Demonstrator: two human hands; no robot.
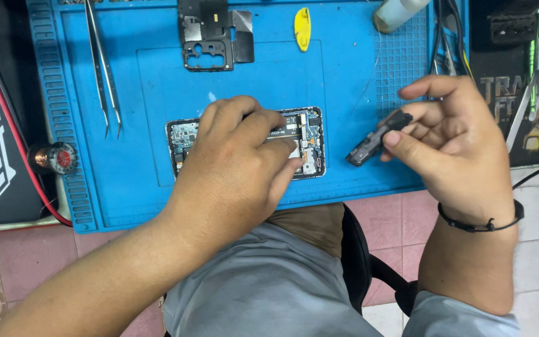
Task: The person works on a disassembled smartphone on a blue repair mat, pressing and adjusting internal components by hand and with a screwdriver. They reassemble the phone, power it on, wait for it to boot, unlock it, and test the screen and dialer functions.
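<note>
1. Left hand (235, 162) lies flat over the opened phone (307, 140) at mat centre, fingers curled down on its exposed boards; whether they pinch anything cannot be told
2. Right hand (453, 140), well apart to the right, pinches a small dark oblong module (375, 140) between thumb and fingers, tilted, lifted just over the mat's right near edge
3. Blue silicone mat (138, 75): ribbed border left, grid of small square pockets far right
4. Far centre: black plastic frame piece (205, 37) with cut-outs, next to it a yellow teardrop pry pick (302, 28)
5. Far left: steel tweezers (104, 75), long and thin
6. Left edge: small cylinder with a red round label (62, 157), beside a red cable (7, 118)
7. Black cord bracelet (481, 223) on the right wrist
</note>
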